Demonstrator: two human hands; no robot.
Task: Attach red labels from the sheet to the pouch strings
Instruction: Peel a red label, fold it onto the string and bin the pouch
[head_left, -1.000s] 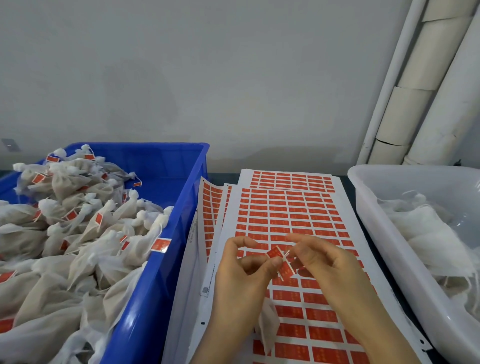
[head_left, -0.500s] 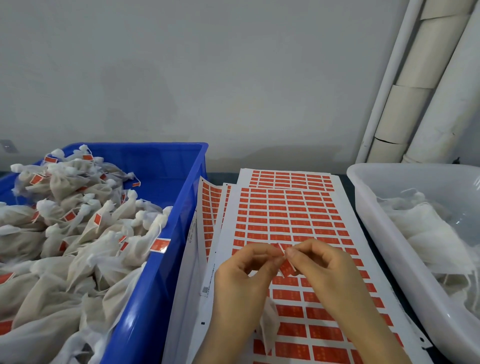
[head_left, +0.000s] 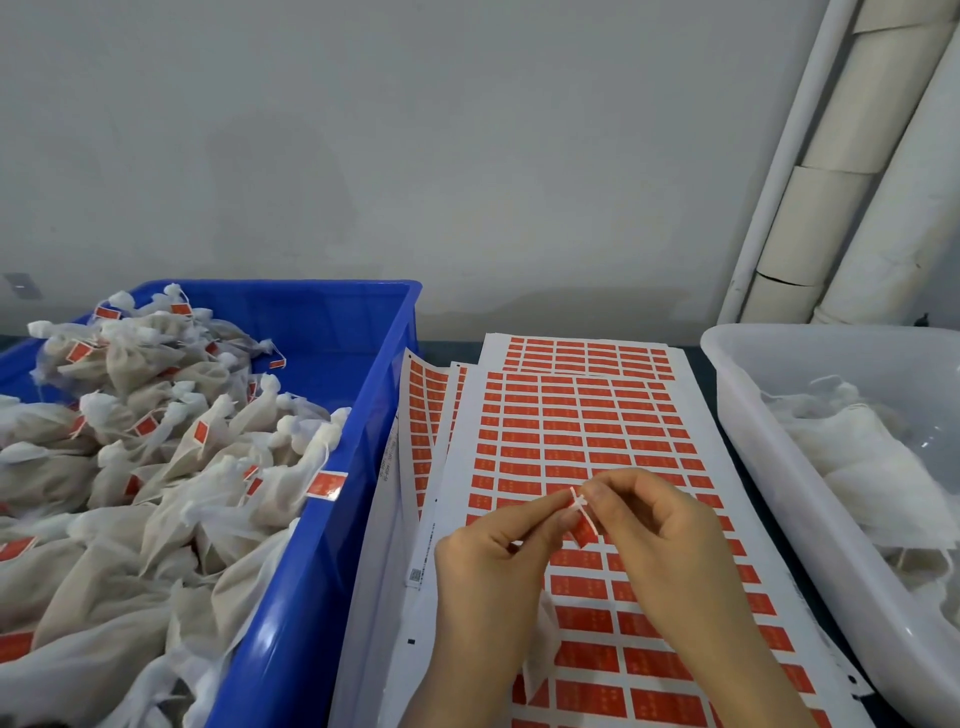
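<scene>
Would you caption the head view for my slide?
Left hand and right hand pinch a red label on a pouch string over the label sheet.

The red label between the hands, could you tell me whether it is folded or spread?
Folded, it seems: the red label shows as one narrow flap below the string, which the left hand and right hand both pinch.

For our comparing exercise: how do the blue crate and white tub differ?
The blue crate is opaque, heaped with red-labelled pouches; the white tub is translucent, its pouches showing no labels. The crate sits left of the label sheets, the tub right. Both hold pouches.
</scene>
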